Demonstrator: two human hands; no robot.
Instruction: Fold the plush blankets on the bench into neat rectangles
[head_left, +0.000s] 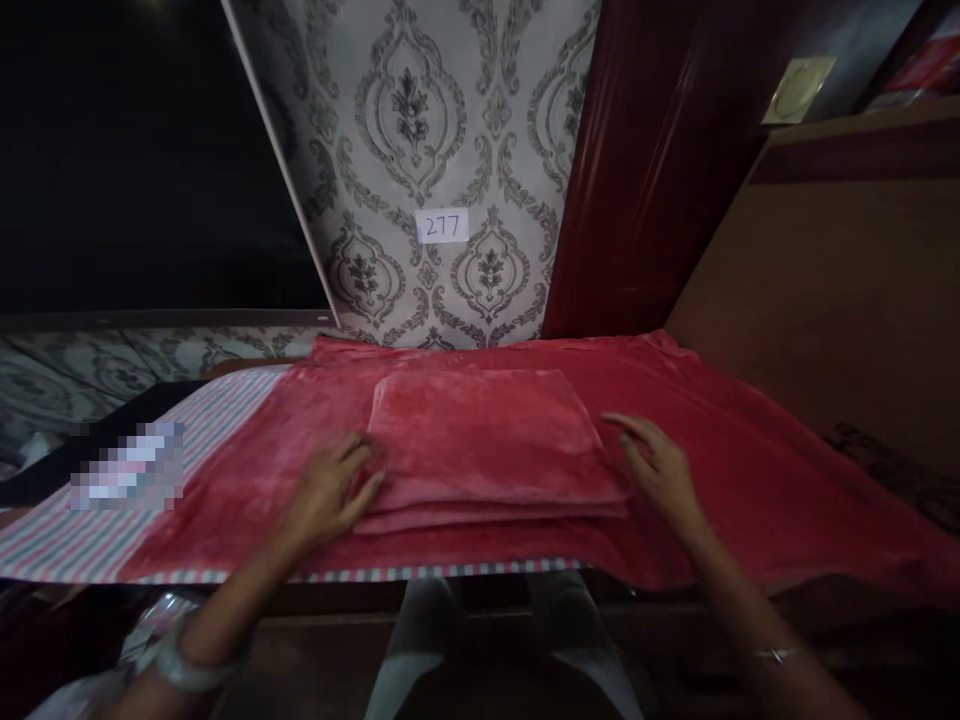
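Head view looks down on a folded red plush towel (487, 440), a neat rectangle of several layers, lying in the middle of a larger red plush cloth (750, 470) that is spread flat over the table. Under that cloth lies a cloth striped in red, white and grey (97, 545), which shows at the left and along the front edge.

The left hand (330, 490) rests at the folded towel's left edge, its fingers (360, 465) loosely curled and touching the side of the stack; it grips nothing that can be seen. A pale bangle (187, 670) sits on that wrist. The right hand (660, 470) lies at the towel's right edge, palm down, fingers spread and fairly straight, touching or just beside the stack, holding nothing. A thin bracelet (776, 655) circles the right wrist.

Behind the table stands a wall with grey ornamental damask wallpaper (450, 120). A small white label (442, 226) stuck on it reads "277" in handwriting. To the right rises a dark red glossy panel (637, 170), and further right a brown wooden surface (840, 270). A blurred-out patch sits on the striped cloth at the left.
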